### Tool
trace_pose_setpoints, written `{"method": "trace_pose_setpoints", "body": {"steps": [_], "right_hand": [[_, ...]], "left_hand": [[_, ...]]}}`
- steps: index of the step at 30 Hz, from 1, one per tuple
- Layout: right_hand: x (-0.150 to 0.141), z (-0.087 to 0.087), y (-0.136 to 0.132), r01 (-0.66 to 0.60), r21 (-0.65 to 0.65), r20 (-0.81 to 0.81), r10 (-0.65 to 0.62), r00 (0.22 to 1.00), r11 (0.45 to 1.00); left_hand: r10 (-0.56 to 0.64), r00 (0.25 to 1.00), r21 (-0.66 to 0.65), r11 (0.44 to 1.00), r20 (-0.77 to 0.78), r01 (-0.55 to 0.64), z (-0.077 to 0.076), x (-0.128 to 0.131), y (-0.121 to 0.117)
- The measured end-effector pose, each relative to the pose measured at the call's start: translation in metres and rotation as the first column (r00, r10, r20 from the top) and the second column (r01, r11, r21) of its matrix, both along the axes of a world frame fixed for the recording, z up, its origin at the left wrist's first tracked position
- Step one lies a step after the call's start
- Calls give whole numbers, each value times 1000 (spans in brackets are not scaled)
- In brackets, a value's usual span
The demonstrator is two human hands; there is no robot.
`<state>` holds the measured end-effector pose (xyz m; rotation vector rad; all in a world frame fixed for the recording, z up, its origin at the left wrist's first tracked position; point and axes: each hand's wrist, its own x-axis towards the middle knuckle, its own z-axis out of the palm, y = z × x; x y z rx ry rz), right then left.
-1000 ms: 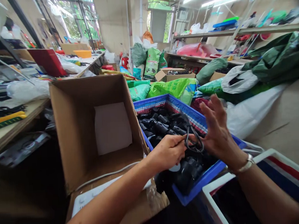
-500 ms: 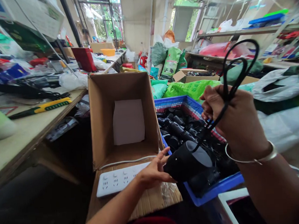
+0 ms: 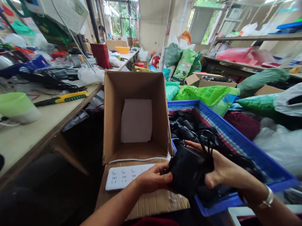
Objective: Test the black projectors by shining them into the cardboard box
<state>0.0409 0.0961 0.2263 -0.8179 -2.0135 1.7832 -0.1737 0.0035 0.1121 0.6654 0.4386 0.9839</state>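
Observation:
A black cylindrical device point(image 3: 185, 170) with a cord is held low over the near end of a blue basket point(image 3: 278, 175). My left hand point(image 3: 155, 176) grips its left side, thumb in front. At its right end is my right hand point(image 3: 225, 170), fingers behind and thumb in front, closed around the looped black cord point(image 3: 208, 140). Blur and the fingers partly hide the cord. Several similar black devices point(image 3: 188, 124) lie piled in the basket. A white power strip point(image 3: 122, 177) sits on a cardboard flap just left of my left hand.
An upturned cardboard box point(image 3: 108, 118) faces me, with a pale sheet point(image 3: 136, 120) inside. To the left, a workbench point(image 3: 62, 119) carries a yellow-and-black cutter point(image 3: 66, 97) and a green cup point(image 3: 16, 105). Green bags point(image 3: 205, 93) lie behind the basket.
My right hand has come down from above the basket to the device, bringing the raised cord loops with it. The device has turned in my left hand, and the view has swung left.

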Motion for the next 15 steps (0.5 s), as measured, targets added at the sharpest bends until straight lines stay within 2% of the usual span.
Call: {"method": "trace_pose_setpoints", "body": {"steps": [2, 5, 7, 9, 11, 13, 15], "right_hand": [[-16, -17, -9, 63, -20, 24, -63, 998, 998], [-30, -32, -19, 177, 23, 70, -179, 981, 984], [-34, -38, -24, 244, 93, 47, -249, 967, 965], [-37, -41, -30, 294, 220, 13, -304, 953, 930], [-42, -43, -35, 341, 421, -38, -359, 933, 840], [-47, -45, -38, 360, 617, -103, -382, 918, 700], [-54, -48, -39, 360, 732, -155, -373, 915, 578]], "left_hand": [[15, 1000, -37, 999, -12, -15, -6, 1, -11], [110, 992, -103, 988, -55, -116, -8, 3, -25], [213, 968, -127, 965, -130, -230, -4, 3, -30], [314, 915, -116, 929, -254, -351, 5, 2, -31], [391, 835, -64, 892, -387, -448, 17, 1, -31], [446, 752, -5, 859, -486, -512, 30, 1, -30], [479, 709, 19, 835, -518, -550, 39, 2, -31]]}}
